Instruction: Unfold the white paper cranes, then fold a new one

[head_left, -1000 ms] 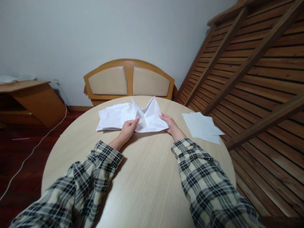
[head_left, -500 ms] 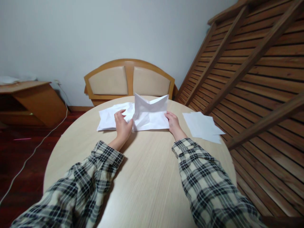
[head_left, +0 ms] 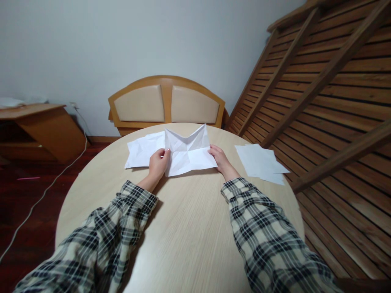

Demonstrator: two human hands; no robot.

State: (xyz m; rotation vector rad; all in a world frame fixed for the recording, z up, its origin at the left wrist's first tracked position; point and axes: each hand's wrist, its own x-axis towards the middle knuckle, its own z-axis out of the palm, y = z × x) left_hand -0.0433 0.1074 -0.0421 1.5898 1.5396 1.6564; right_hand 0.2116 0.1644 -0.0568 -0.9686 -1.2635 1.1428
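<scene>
A creased white sheet of paper point(head_left: 187, 152) is held up between my two hands, its far half bent upward and dipping in the middle. My left hand point(head_left: 159, 165) pinches its left edge, thumb on top and fingers curled. At the right edge, my right hand point(head_left: 220, 159) grips it, with the fingers partly hidden behind the paper. Just left of the held sheet lies a stack of crumpled white papers point(head_left: 141, 150), partly covered by my left hand and the sheet.
Flat white sheets point(head_left: 256, 160) lie overlapping on the right side of the round wooden table point(head_left: 189, 228). Behind it stands a padded headboard point(head_left: 166, 99). Wooden slats point(head_left: 320, 110) lean at the right. A low desk point(head_left: 45, 130) and a white cable point(head_left: 45, 195) are at the left.
My left hand has closed from an open, spread pose onto the paper's left edge. The sheet has shifted slightly left and nearer, tilting so its creased face shows more.
</scene>
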